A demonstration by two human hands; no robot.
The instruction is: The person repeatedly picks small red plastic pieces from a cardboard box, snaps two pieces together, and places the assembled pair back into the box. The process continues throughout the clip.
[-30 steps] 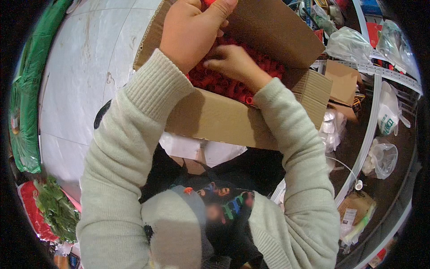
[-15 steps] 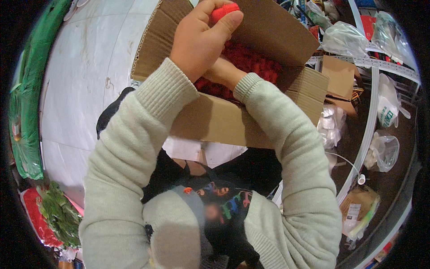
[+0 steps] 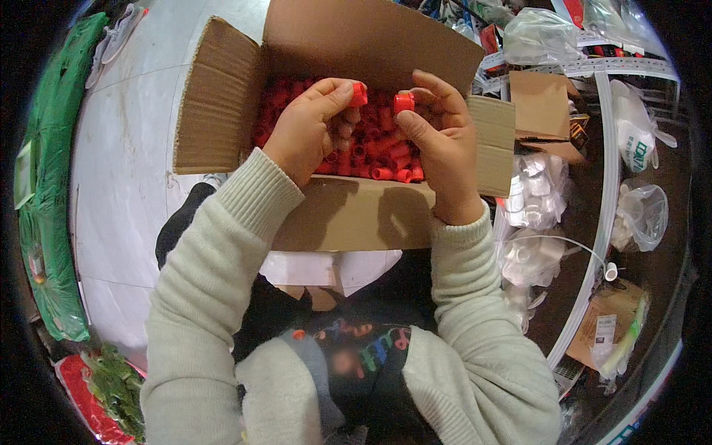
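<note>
Over an open cardboard box (image 3: pixel 348 211), both my hands are raised, each with a small red plastic piece. My left hand (image 3: pixel 311 126) pinches a short red cylinder (image 3: pixel 357 94) between thumb and fingers. A little to its right, my right hand (image 3: pixel 445 133) grips another short red ring-like cylinder (image 3: pixel 403 102) between thumb and index finger. The two pieces are apart, a small gap between them. Beneath, the box holds a heap of similar red plastic fittings (image 3: pixel 382 173), some showing round open ends. My hands hide part of the heap.
The box's flaps (image 3: pixel 219 96) stand spread outward. On the right, a metal shelf (image 3: pixel 604 185) carries clear plastic bags (image 3: pixel 541 37), a smaller cardboard box (image 3: pixel 540 111) and bagged white parts (image 3: pixel 534 193). At left lie a long green-wrapped bundle (image 3: pixel 55 185) and leafy greens (image 3: pixel 115 393).
My hands, crossed over the box before, are now side by side. The right hand has come up out of the box with a red piece. My left hand has lowered, still holding its piece.
</note>
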